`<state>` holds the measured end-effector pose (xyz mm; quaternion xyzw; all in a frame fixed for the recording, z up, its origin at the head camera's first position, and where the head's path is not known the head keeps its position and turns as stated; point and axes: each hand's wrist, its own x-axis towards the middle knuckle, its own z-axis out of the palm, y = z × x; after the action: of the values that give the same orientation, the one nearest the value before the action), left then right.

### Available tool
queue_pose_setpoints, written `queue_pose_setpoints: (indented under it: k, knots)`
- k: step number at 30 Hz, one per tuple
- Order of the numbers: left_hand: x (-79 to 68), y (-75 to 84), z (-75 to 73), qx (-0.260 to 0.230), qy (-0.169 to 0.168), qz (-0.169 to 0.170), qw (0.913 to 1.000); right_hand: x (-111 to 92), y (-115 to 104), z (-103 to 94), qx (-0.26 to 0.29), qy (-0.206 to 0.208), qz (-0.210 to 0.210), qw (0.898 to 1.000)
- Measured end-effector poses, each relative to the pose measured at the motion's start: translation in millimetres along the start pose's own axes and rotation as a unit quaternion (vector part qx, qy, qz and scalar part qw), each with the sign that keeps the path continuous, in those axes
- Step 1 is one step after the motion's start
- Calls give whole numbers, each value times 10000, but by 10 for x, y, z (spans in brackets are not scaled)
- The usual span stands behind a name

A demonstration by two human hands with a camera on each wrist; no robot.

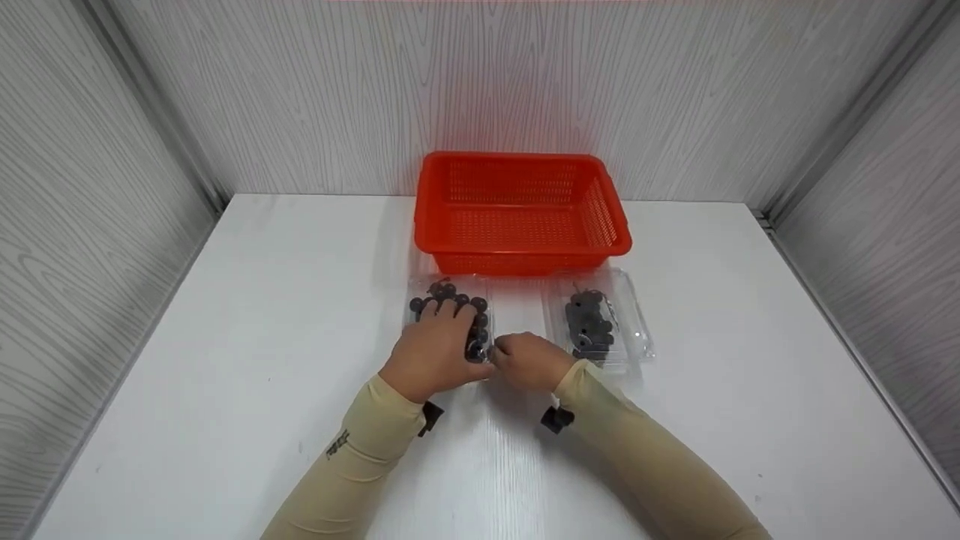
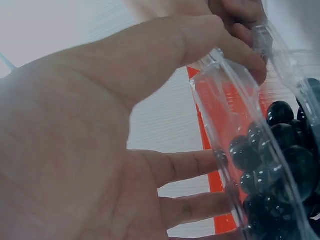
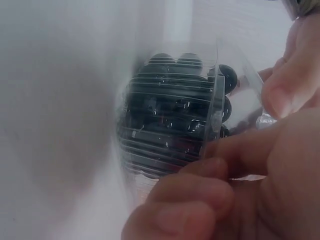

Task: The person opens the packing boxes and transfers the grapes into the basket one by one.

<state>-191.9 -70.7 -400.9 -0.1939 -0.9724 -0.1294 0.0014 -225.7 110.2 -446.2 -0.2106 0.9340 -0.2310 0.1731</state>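
Observation:
A clear plastic box [image 3: 165,115] of dark round grapes [image 1: 480,304] lies between my hands, in front of the red basket. My left hand [image 1: 435,352] spreads over its top and holds the lid, the fingers [image 2: 195,167] nearly straight against one side and the thumb at the near edge. With bent fingers, my right hand [image 1: 529,362] pinches the box's near right edge. A gap shows between lid and base in the right wrist view. Beside my right hand stands a second clear plastic box [image 1: 636,334] of dark grapes.
The red basket [image 1: 525,259], with perforated walls, stands behind both boxes near the back wall [image 1: 330,97]. Everything rests on a white table [image 1: 247,337], with grey wood-grain panels on the left and right.

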Motion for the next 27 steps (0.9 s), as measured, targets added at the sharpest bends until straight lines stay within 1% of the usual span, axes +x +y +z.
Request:
queue_pose_setpoints:
  k: [4, 10, 12, 17, 20, 24, 27]
  knots:
    - [7, 5, 20, 78, 38, -9, 10000, -9, -19, -14, 9, -16, 48, 10000]
    - [-8, 13, 68, 166, 423, 120, 9989, -27, -56, -24, -211, -57, -23, 9998]
    - [-11, 18, 74, 230, 393, 97, 9989, -27, -63, -17, -298, -50, 15, 9995]
    - [5, 34, 54, 220, 152, -8, 9996, -38, -70, -12, -445, -95, 60, 9989]
    - [20, 38, 36, 142, 65, 62, 9999, -54, -62, -17, -530, -135, 38, 9985]
    - [18, 32, 19, 74, 57, 208, 9997, -73, -54, -18, -688, -126, -86, 9975]
    - [4, 18, 19, 59, 110, 211, 9997, -79, -62, -16, -799, -98, -227, 9965]
